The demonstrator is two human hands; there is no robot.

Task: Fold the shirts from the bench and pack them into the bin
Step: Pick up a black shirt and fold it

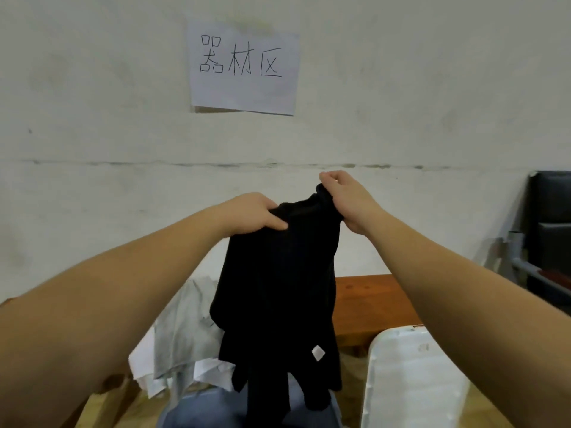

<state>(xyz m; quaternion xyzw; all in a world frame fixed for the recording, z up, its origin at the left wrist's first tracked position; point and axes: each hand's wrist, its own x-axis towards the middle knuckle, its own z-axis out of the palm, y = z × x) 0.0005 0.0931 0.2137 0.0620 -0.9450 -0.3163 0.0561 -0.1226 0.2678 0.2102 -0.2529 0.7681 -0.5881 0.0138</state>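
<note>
Bare forearms are reaching forward from the bottom corners, meeting at the black shirt held up in the air. Both hands are closed on its top edge: the left hand is gripping a bunch of cloth with the thumb lying across the front, and the right hand is pinching the higher corner, its outer fingers sticking up free. The hands are sitting close together, so the shirt is hanging narrow and bunched, with a small white tag showing near its lower part.

Judging from this, the step in hand is shaking the shirt open before folding. Doing it well probably means sliding the hands apart along the top edge until each is holding a shoulder, letting the cloth drop flat, then laying it down smooth.

Behind the black shirt, pale shirts are lying heaped on the wooden desk, still unfolded. A white bin is standing at the lower right, just beside the desk; its inside is not showing. Something blue-grey is lying below the hanging shirt. On the wall a handwritten paper sign is hanging.
</note>
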